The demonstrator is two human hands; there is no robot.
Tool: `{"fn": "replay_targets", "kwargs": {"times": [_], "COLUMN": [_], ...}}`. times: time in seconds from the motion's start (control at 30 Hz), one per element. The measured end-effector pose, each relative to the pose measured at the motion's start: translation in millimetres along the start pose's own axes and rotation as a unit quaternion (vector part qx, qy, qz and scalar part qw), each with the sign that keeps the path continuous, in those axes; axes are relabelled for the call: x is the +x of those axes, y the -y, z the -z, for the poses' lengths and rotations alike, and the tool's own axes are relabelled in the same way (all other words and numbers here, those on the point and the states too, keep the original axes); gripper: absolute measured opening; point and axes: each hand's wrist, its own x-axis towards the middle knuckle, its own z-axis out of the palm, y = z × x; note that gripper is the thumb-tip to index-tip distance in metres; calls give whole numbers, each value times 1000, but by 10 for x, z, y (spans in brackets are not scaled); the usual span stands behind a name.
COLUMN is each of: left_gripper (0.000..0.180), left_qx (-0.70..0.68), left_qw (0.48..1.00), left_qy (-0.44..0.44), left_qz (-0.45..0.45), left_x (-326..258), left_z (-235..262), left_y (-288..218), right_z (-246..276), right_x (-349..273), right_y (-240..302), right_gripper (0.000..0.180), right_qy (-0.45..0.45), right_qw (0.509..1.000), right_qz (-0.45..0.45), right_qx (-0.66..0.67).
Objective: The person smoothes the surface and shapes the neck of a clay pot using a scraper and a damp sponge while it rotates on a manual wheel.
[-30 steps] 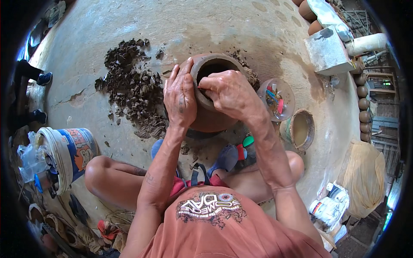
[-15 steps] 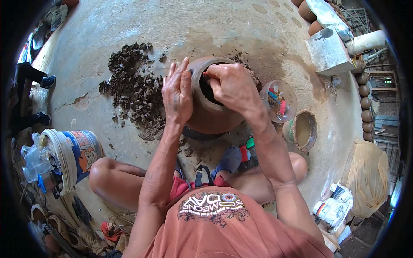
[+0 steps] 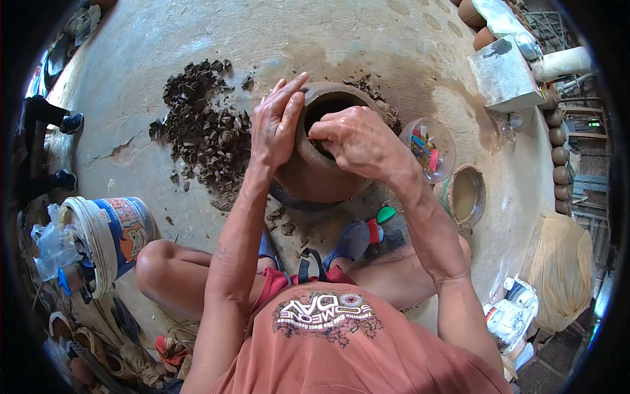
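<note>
1. The pot (image 3: 315, 177) is brown clay. It sits on the ground (image 3: 394, 59), right in front of the person's knees.
2. It looks wet and soft, so a hard squeeze could dent it. It is probably heavy too. The thick round belly seems the safest place to hold it.
3. The left hand (image 3: 275, 125) lies flat and open on the outside wall.
4. The right hand (image 3: 357, 141) curls over the rim, fingers pinched on something small and red.
5. Dark clay bits (image 3: 203, 131) lie to the left, and a bucket (image 3: 108, 233) stands nearer the knee.
6. A clear tub (image 3: 430, 148) of tools and a bowl (image 3: 464, 196) sit to the right.
</note>
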Motion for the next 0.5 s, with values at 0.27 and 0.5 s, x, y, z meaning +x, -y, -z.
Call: {"fn": "replay_targets", "kwargs": {"times": [0.27, 0.5], "left_gripper": [52, 45], "left_qx": [9, -42], "left_qw": [998, 998], "left_qy": [59, 14], "left_qz": [-10, 55], "left_x": [404, 183], "left_z": [28, 32], "left_y": [39, 25], "right_z": [354, 116], "right_x": [-28, 90], "right_y": [-44, -5], "right_gripper": [13, 19], "right_qy": [128, -54], "right_qw": [990, 993], "right_qz": [41, -104], "right_qx": [-38, -33]}}
